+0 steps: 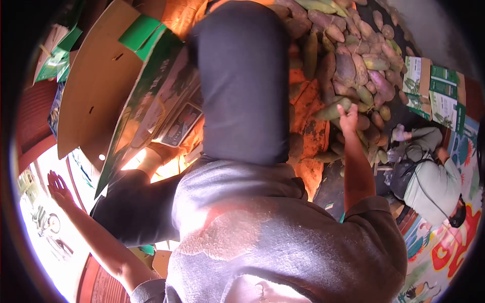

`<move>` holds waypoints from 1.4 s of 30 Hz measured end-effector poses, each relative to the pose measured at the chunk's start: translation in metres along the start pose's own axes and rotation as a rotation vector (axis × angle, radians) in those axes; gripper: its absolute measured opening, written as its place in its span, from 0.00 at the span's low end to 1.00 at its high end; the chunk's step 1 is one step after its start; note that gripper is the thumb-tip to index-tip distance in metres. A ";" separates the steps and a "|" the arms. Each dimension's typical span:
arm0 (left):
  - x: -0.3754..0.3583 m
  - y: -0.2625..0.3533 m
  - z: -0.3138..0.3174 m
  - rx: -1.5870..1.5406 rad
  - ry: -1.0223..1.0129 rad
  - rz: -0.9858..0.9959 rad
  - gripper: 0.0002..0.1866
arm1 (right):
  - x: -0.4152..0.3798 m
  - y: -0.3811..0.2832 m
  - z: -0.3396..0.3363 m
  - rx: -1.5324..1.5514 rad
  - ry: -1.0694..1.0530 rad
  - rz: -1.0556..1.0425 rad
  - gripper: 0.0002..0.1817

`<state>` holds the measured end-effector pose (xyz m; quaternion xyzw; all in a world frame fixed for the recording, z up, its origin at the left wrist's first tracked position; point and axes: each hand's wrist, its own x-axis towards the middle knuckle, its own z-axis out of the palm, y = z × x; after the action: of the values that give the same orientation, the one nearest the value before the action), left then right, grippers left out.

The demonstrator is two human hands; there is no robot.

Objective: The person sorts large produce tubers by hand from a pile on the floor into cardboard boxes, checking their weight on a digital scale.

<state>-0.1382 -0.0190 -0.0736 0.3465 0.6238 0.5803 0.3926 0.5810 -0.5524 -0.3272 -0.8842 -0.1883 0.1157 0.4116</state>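
At the edge of a large pile, my right hand closes its fingers and thumb round the end of a long green radish-like vegetable. Around it lie many green and purplish roots, in a heap on dark and orange sheeting. My left hand is out to the far left, raised away from the pile, its fingers stretched and apart. It holds nothing. Nearest to it is the lower end of a tall cardboard box.
A flat device like a digital scale sits between the box and my bent knee. Orange sheeting lies under part of the heap. At right, another person crouches near printed green-and-white cartons.
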 end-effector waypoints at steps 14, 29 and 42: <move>-0.019 0.064 0.052 0.006 -0.254 0.168 0.20 | 0.106 -0.465 0.000 0.358 0.070 -0.808 0.22; -0.051 0.031 0.075 0.782 -0.744 0.470 0.17 | -0.127 -0.624 0.270 -0.360 -0.860 -1.729 0.26; -0.049 0.020 0.065 0.916 -0.748 0.594 0.16 | -0.127 -0.623 0.267 -0.297 -0.826 -1.322 0.17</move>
<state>-0.0582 -0.0315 -0.0504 0.8138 0.5073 0.1804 0.2189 0.2228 -0.0562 -0.0100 -0.5205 -0.8251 0.1398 0.1697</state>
